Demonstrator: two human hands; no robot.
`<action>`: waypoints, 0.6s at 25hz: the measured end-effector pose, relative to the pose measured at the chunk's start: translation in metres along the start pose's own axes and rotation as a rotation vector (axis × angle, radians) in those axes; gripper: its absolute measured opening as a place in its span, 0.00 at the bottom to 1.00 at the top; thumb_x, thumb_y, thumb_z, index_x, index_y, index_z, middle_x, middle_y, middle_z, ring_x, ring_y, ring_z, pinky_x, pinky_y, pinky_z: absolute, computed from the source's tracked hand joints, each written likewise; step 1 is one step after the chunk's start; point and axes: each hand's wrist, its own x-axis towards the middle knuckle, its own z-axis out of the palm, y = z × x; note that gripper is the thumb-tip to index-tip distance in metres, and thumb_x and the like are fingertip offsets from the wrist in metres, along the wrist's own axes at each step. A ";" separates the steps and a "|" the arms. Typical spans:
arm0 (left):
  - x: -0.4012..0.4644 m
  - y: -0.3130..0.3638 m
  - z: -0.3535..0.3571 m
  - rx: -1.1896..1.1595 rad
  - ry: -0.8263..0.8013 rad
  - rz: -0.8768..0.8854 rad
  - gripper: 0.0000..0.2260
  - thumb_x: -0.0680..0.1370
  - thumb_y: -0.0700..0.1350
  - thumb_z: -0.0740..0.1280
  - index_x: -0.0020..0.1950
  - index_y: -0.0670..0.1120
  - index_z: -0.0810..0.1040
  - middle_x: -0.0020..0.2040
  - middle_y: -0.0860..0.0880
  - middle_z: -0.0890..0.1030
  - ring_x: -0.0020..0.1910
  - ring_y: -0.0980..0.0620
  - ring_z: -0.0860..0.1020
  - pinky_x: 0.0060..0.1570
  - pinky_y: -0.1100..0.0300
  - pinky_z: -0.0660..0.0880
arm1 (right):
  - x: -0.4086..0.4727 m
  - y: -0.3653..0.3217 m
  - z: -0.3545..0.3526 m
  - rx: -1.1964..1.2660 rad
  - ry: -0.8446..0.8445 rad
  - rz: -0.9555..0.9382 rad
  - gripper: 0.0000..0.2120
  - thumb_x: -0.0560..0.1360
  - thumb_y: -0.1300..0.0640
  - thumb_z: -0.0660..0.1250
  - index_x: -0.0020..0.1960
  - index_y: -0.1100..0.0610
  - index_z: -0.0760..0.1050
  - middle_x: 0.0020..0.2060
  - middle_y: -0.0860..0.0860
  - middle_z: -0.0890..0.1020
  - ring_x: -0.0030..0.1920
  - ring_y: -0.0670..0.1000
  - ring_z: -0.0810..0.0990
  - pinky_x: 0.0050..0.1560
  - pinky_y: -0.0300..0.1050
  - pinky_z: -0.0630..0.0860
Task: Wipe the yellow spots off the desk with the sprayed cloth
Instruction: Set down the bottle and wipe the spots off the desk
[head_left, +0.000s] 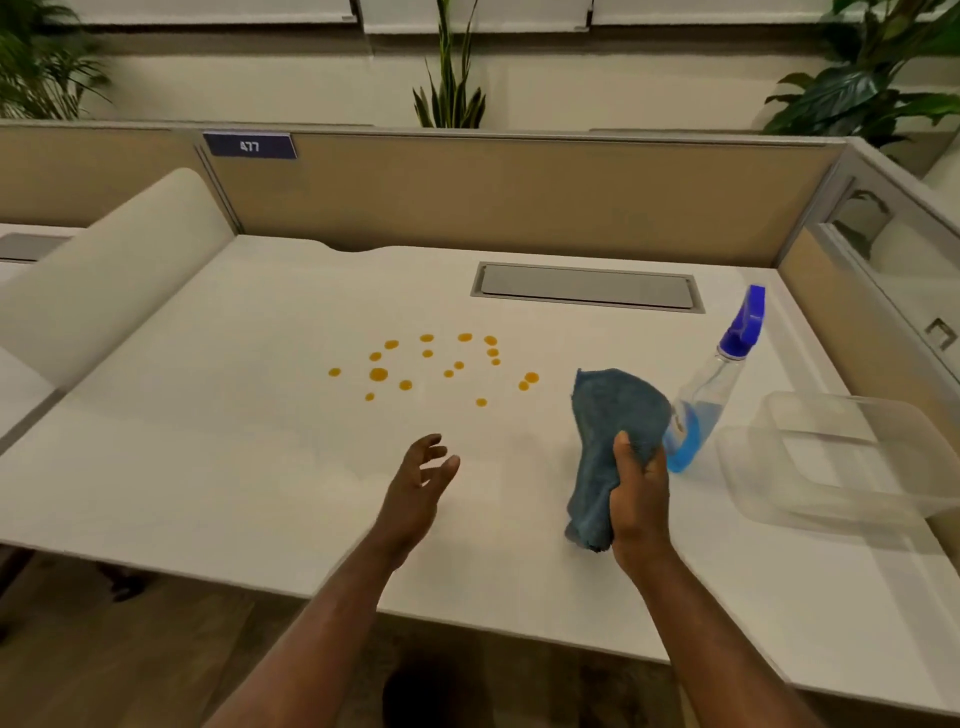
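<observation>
Several yellow spots (378, 374) lie scattered across the middle of the white desk (218, 467). My right hand (640, 499) grips a blue cloth (610, 415), held up above the desk to the right of the spots. My left hand (421, 475) hovers with its fingers spread, just in front of the spots and holding nothing.
A spray bottle (719, 379) with blue liquid and a blue trigger stands right behind the cloth. A clear plastic tub (831, 467) sits at the right edge. A grey cable hatch (587, 287) lies at the back, beneath tan partition walls (519, 197).
</observation>
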 end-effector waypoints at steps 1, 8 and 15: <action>0.009 -0.010 -0.018 0.047 0.045 0.023 0.20 0.78 0.53 0.66 0.69 0.55 0.68 0.65 0.52 0.74 0.61 0.53 0.74 0.55 0.58 0.70 | 0.005 0.002 0.012 -0.094 0.095 -0.073 0.19 0.80 0.51 0.61 0.70 0.54 0.67 0.62 0.46 0.74 0.61 0.48 0.73 0.63 0.44 0.69; 0.084 -0.073 -0.136 0.394 0.099 0.167 0.31 0.73 0.58 0.67 0.73 0.50 0.63 0.72 0.54 0.66 0.72 0.53 0.64 0.70 0.52 0.62 | 0.063 0.052 0.121 -0.256 0.442 -0.079 0.18 0.82 0.54 0.57 0.67 0.64 0.66 0.60 0.59 0.77 0.59 0.58 0.75 0.55 0.42 0.67; 0.119 -0.108 -0.185 0.766 -0.041 0.232 0.40 0.71 0.69 0.57 0.78 0.51 0.52 0.79 0.53 0.46 0.77 0.53 0.41 0.73 0.53 0.39 | 0.092 0.100 0.156 -1.004 -0.014 -0.209 0.33 0.71 0.28 0.53 0.58 0.55 0.71 0.54 0.56 0.78 0.58 0.60 0.76 0.60 0.60 0.73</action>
